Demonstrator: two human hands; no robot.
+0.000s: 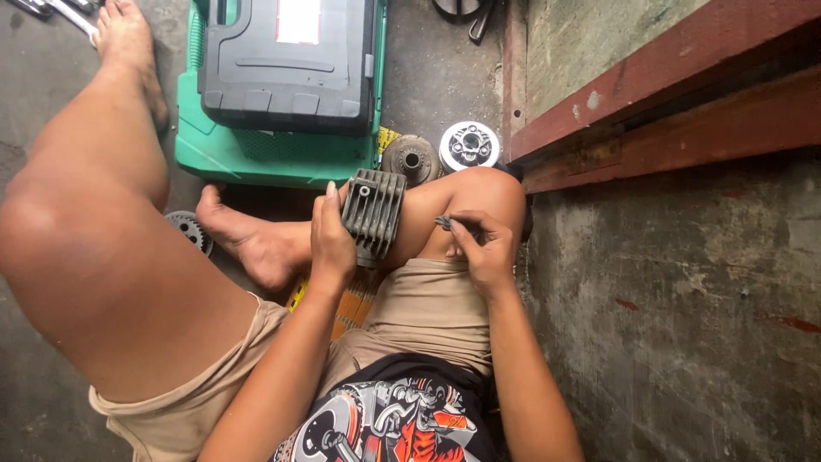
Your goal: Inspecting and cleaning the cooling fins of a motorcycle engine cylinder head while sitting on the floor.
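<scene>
On the floor (pixel 445 77) past the person's knees sits a green and dark grey tool case (pixel 282 81) with a red and white label on its lid. Just beside it lie two round metal parts (pixel 440 152), and a toothed gear (pixel 190 229) peeks out by the foot. Between the hands, a grey metal block with fins (pixel 374 210) rests against the bent knee. The left hand (pixel 331 244) wraps its grip around the block's side. The right hand (pixel 483 248) pinches a small dark piece (pixel 443 222) in a narrow grip.
</scene>
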